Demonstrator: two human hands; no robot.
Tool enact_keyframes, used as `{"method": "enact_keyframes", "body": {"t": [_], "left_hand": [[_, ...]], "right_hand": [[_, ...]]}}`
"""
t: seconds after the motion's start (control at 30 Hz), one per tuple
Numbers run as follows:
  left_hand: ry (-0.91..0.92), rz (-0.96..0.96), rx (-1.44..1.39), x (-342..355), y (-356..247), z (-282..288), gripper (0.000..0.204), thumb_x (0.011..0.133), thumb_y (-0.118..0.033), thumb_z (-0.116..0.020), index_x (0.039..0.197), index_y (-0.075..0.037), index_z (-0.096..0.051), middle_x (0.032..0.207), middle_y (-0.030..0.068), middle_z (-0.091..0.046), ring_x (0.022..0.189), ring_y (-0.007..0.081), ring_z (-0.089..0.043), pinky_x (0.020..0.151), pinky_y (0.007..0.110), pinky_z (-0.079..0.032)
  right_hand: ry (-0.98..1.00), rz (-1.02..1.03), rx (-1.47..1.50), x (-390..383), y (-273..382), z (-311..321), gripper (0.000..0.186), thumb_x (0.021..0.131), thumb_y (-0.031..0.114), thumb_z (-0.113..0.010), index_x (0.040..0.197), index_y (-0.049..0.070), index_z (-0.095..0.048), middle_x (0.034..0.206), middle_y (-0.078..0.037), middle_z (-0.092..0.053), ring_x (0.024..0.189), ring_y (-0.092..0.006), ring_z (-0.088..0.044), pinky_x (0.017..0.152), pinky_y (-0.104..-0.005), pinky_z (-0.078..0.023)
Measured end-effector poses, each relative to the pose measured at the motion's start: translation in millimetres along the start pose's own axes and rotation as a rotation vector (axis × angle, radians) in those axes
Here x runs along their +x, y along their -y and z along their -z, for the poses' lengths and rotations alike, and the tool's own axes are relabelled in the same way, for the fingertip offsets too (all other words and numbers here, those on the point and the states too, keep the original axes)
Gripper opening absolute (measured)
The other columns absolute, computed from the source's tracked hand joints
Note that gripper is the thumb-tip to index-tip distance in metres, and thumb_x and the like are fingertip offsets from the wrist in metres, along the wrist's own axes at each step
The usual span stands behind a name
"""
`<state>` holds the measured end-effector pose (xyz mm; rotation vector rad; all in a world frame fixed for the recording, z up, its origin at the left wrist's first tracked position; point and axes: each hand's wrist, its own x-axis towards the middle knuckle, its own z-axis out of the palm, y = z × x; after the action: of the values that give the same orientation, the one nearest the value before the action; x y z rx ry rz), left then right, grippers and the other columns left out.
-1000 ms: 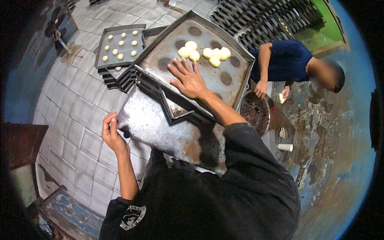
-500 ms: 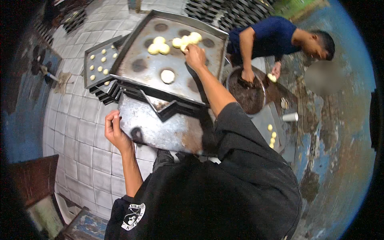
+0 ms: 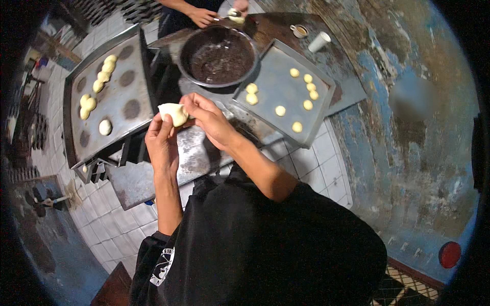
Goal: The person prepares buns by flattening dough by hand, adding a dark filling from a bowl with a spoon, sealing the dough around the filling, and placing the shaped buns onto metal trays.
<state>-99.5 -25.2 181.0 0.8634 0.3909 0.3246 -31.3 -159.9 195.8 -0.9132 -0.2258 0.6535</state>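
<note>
dough piece (image 3: 173, 113) pinched between left hand (image 3: 162, 140) and right hand (image 3: 208, 120), held up in front of chest, clear of the table. left fingers cupped under and behind it, right thumb and fingertips closed on its right edge; neither hand spread wide. looks like the shaping or folding step, dough partly flattened with a corner sticking up. just beyond the hands: dark round bowl (image 3: 218, 55) of dark filling. left of left hand: greased metal tray (image 3: 133, 66) with pale dough balls (image 3: 97, 86) among dark spots. right of right hand: second tray (image 3: 326, 109) with small dough balls (image 3: 306, 92). co-worker's hand (image 3: 201, 16) at far edge past the bowl. next move probably needs steady pinch to seal edges without tearing the dough.
</note>
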Motion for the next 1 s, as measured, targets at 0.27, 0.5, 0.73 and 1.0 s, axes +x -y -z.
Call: {"method": "enact_keyframes", "body": {"t": [0.27, 0.5, 0.73, 1.0], "left_hand": [[0.203, 0.456, -0.091, -40.8, 104.4, -48.0, 0.027, 0.095, -0.006, -0.069, 0.120, 0.003, -0.062, 0.111, 0.0082, -0.070, 0.100, 0.0158, -0.066, 0.095, 0.031, -0.052], [0.015, 0.515, -0.342, -88.5, 138.3, 3.8, 0.044, 0.099, -0.024, -0.067, 0.130, 0.005, -0.056, 0.129, 0.0144, -0.063, 0.122, 0.0280, -0.060, 0.111, 0.043, -0.045], [-0.338, 0.480, -0.114, -60.0, 150.2, 33.9, 0.037, 0.099, -0.032, -0.065, 0.120, -0.002, -0.061, 0.111, 0.0112, -0.070, 0.104, 0.0268, -0.068, 0.094, 0.047, -0.055], [-0.454, 0.507, -0.034, -3.3, 137.1, 42.6, 0.038, 0.103, -0.040, -0.060, 0.106, -0.002, -0.065, 0.097, 0.0094, -0.070, 0.088, 0.0230, -0.069, 0.078, 0.038, -0.057]], "right_hand": [[-0.603, 0.255, -0.588, -56.0, -40.0, 110.5, 0.043, 0.105, 0.034, -0.060, 0.079, 0.000, -0.057, 0.064, -0.002, -0.049, 0.064, -0.0089, -0.041, 0.056, -0.0329, -0.039], [-0.354, -0.354, -0.044, -83.8, -124.2, 179.4, 0.041, 0.099, 0.044, -0.064, 0.088, 0.005, -0.070, 0.075, 0.002, -0.067, 0.069, -0.0181, -0.062, 0.066, -0.0346, -0.050], [-0.433, -0.126, -1.811, -84.2, -147.7, 295.4, 0.031, 0.087, 0.019, -0.072, 0.112, 0.006, -0.058, 0.116, -0.015, -0.056, 0.111, -0.0344, -0.053, 0.090, -0.0499, -0.041], [-0.184, 0.153, -1.423, -19.7, -44.4, 232.5, 0.013, 0.096, 0.004, -0.056, 0.108, 0.006, -0.050, 0.085, -0.026, -0.066, 0.078, -0.0485, -0.065, 0.069, -0.0559, -0.051]]}}
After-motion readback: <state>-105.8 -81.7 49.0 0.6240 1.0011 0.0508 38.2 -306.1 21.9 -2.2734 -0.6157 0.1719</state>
